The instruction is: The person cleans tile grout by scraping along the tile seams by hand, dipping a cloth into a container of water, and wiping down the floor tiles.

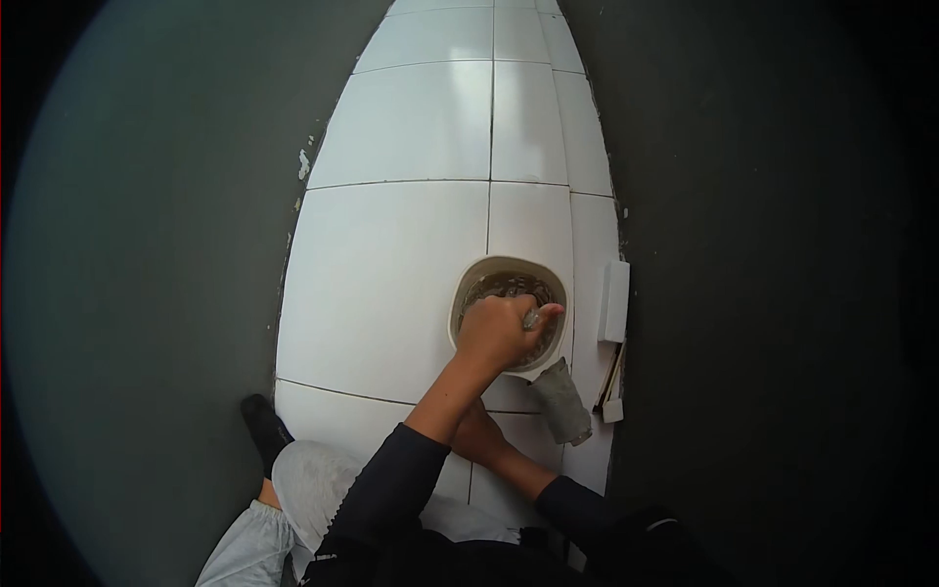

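Note:
A beige container [457,323] stands on the white tiles with murky liquid and small pieces inside. Over its opening my left hand [499,331] is closed around a pale, translucent handle [531,319], its thumb at the right; the lower end of the handle is hidden. My right hand [476,430] is below the container, crossed under my left forearm, with its fingers hidden. Against the container's lower right rim lies a grey, rough-looking cylinder [562,406].
White tiles [391,264] form a strip between dark grey surfaces [156,245] on both sides. At the right edge are a white box [614,301], thin brown strips [608,382] and a small white block [613,410]. A dark-socked foot [264,426] is at the lower left.

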Tool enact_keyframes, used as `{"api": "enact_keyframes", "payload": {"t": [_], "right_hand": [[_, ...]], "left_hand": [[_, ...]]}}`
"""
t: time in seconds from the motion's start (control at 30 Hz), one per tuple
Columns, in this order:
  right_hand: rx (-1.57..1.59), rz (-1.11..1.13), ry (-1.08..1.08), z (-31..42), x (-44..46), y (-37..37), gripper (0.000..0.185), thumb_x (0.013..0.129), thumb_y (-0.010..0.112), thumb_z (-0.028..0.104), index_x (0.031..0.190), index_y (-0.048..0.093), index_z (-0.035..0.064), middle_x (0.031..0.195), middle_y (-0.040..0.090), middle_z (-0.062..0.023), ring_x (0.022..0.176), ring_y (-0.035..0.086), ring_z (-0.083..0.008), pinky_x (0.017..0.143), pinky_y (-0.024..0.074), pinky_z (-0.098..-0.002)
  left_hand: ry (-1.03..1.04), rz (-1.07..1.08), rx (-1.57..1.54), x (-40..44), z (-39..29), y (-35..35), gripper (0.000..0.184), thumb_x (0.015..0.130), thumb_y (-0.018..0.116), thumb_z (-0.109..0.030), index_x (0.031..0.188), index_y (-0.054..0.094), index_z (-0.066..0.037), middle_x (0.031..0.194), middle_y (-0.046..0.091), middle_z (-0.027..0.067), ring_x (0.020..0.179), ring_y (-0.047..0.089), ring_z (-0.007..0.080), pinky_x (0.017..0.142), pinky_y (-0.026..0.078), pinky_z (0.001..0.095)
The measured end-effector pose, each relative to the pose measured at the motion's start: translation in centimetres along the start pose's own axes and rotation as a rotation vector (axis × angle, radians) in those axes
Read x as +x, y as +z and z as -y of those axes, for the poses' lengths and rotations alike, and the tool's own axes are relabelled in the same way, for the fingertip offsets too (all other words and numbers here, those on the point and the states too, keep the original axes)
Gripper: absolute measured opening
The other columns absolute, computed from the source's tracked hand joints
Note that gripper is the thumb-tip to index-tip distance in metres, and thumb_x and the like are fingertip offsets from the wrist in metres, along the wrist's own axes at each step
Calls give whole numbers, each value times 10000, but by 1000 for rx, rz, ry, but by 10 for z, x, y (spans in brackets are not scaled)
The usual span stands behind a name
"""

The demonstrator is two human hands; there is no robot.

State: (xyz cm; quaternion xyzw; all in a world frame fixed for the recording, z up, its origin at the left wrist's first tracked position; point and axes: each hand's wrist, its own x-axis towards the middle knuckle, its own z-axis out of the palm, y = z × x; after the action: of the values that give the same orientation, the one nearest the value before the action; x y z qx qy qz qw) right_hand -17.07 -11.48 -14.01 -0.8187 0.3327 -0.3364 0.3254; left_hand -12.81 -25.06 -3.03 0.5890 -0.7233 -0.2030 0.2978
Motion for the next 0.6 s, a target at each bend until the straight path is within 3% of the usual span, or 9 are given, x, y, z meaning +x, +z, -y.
{"api": "enact_keyframes", "payload": {"t": [0.1,0.17,0.3,0.5,0.6], "right_hand": [[46,27,45,6,4,-8,234,748,545,56,959,606,-23,1103,512,-182,1064,482,-345,805,413,-436],[31,32,51,7,4,-10,248,752,535,43,980,596,-31,1088,519,-191,1044,488,-354,812,413,-441],[68,-15,67,10,5,-11,296,761,501,5,1044,562,-52,1059,536,-217,996,501,-379,842,410,-463],[68,54,95,9,5,-10,345,760,495,-9,1098,538,-63,1095,530,-230,1025,494,-396,900,391,-478],[90,25,89,10,7,-10,349,762,495,-13,1104,535,-68,1114,523,-224,1058,485,-398,919,383,-479]], "left_hand": [[-35,-19,20,1,-4,-1,490,894,547,-459,619,638,-64,532,567,179,530,597,365,498,478,442],[-80,-1,0,0,-7,-3,405,910,531,-350,650,651,-64,587,591,173,582,597,378,549,483,425],[-103,13,13,0,-3,3,421,921,500,-320,621,626,-53,570,585,165,551,584,378,536,480,434],[19,-140,-70,1,1,8,409,904,505,-269,572,592,-46,536,567,154,492,566,358,495,463,448],[33,-158,11,5,-8,-4,343,888,520,-257,635,603,-40,607,577,132,571,577,332,543,466,426]]}}
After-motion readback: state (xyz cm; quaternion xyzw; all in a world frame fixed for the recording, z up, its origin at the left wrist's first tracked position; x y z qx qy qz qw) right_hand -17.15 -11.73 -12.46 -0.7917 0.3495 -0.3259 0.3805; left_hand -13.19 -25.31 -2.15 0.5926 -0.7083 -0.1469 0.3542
